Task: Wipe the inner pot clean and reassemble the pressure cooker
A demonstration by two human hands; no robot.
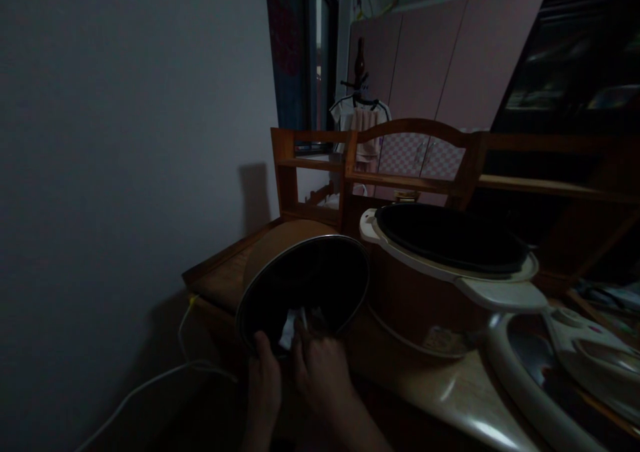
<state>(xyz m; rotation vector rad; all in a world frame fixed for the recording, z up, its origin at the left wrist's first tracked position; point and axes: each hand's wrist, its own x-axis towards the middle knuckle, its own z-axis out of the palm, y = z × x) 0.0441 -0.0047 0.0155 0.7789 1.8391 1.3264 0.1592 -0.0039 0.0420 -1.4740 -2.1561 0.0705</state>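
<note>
An inner cooking pot [290, 233] with a dark inside and a tan outside lies tipped on the wooden desk [400, 372], its mouth turned toward me. My left hand [265, 382] grips its near rim, the thumb over the edge and the other fingers hidden below. My right hand [323, 365] reaches over the rim into the pot, closed on a white cloth or tissue [289, 329] that touches the inner wall. To the right stands a large brown cooker body [415, 292] with cream handles and a dark opening.
A cooker lid [565, 372] lies at the right front of the desk. A wooden shelf frame [410, 129] runs along the back. On the left are a plain wall [135, 139] and a white cord [150, 391]. Pink cabinets [430, 65] stand behind. The room is dim.
</note>
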